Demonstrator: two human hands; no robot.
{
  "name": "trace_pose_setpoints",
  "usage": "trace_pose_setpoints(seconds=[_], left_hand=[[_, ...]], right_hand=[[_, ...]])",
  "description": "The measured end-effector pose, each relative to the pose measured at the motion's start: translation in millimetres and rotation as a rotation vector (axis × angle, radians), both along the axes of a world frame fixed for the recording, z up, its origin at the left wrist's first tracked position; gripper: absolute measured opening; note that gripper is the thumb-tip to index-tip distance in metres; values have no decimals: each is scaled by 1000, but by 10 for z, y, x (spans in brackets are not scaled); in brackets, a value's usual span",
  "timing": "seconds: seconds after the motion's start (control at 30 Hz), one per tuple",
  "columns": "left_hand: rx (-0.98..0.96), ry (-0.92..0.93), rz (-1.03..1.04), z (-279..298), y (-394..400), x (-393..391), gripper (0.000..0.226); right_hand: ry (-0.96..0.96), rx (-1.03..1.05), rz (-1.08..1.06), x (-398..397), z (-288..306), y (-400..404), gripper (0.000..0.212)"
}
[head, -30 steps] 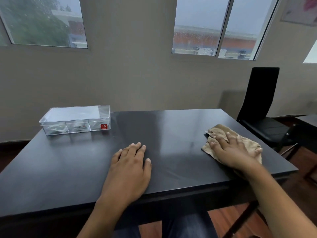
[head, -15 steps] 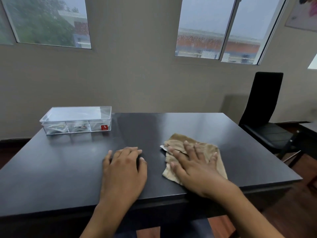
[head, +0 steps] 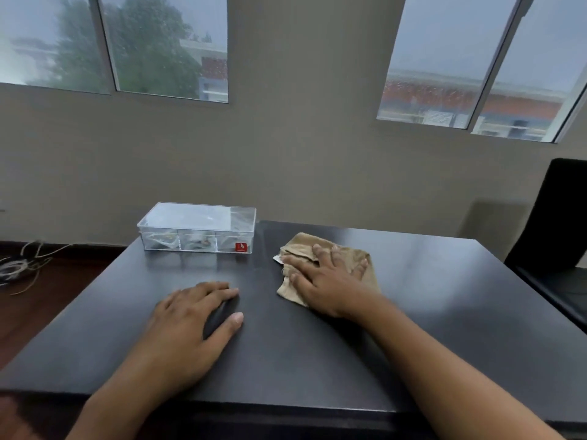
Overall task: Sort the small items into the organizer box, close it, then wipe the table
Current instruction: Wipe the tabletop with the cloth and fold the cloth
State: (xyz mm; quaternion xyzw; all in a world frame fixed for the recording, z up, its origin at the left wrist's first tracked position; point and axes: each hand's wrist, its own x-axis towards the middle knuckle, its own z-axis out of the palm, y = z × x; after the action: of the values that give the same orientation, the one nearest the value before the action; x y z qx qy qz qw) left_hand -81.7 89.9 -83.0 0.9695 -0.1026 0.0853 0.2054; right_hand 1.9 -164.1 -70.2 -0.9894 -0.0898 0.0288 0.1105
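Right hand (head: 330, 281) presses flat, fingers spread, on the tan cloth (head: 320, 249); left hand (head: 187, 325) lies flat on the table (head: 444, 296)

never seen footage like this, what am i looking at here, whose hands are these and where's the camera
No machine is involved: these are a person's two bare hands, filmed by a wide-angle camera worn on the head, looking forward and down. That is why the arms reach in from the bottom edge.

On the dark table stands a clear plastic organizer box with its lid shut and small items showing dimly through its front compartments. The right hand presses flat, fingers spread, on a tan cloth beside the box, apparently wiping. The left hand rests palm down on the bare tabletop, holding nothing. A black chair stands at the right, with windows above.
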Motion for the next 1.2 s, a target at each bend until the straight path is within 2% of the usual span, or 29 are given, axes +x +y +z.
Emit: trace_pose_setpoints(seconds=[0.1, 0.2, 0.37, 0.57, 0.9, 1.2], left_hand=[[22, 19, 16, -40, 15, -22, 74], [2, 9, 13, -36, -5, 14, 81], [35, 25, 25, 30, 20, 79, 86], [53, 14, 14, -21, 11, 114, 82], [43, 5, 10, -35, 23, 118, 79], [32, -4, 24, -99, 57, 84, 76]], right_hand=[[17, -1, 47, 310, -66, 127, 44], [12, 21, 74, 629, -37, 212, 44], [-119, 132, 137, 993, -4, 360, 46], [-126, 98, 156, 1347, -29, 389, 46], [-67, 28, 72, 1695, 36, 489, 50], [-132, 39, -93, 1490, -171, 559, 53]])
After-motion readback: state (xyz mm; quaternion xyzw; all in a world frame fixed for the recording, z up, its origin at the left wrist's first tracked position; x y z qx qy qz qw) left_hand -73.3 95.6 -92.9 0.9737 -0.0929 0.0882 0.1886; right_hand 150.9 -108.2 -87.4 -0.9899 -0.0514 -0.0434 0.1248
